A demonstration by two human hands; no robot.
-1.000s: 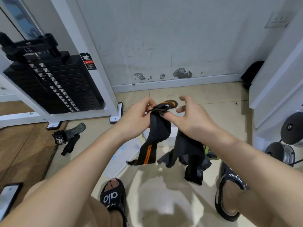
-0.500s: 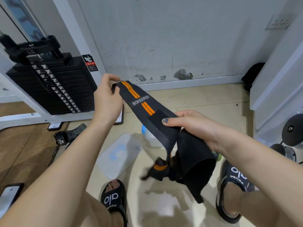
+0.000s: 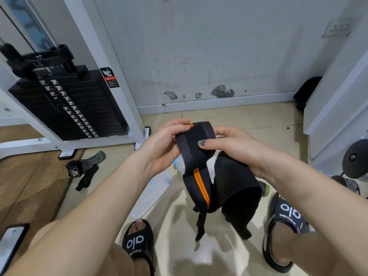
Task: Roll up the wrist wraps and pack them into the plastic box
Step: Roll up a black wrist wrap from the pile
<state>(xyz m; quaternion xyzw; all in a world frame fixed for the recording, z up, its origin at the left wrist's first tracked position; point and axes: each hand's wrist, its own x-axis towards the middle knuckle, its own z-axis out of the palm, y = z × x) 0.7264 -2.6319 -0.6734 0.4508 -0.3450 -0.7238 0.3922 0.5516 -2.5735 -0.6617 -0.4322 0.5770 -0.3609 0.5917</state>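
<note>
The black elastic wrist wrap with 2 orange stripes [image 3: 196, 156] is held up in the middle of the scene, above the floor between the person's feet. Its top end is folded over into the start of a roll, while the striped tail hangs down loose. The left hand [image 3: 161, 148] grips the left edge of that fold, fingers curled over the top. The right hand [image 3: 229, 142] pinches the right side, thumb pressed flat on the front face and fingers wrapped behind; a second black wrist wrap [image 3: 237, 188] hangs draped from the same hand.

Below and just left of the wraps lies a clear plastic box lid [image 3: 151, 193] on the beige tiled floor [image 3: 179, 246], and the clear plastic box [image 3: 180, 165] shows partly behind the strap.

Judging by this, rolling has only begun. The next move calls for turning the fold down the tail, keeping the edges aligned and tension even.
</note>
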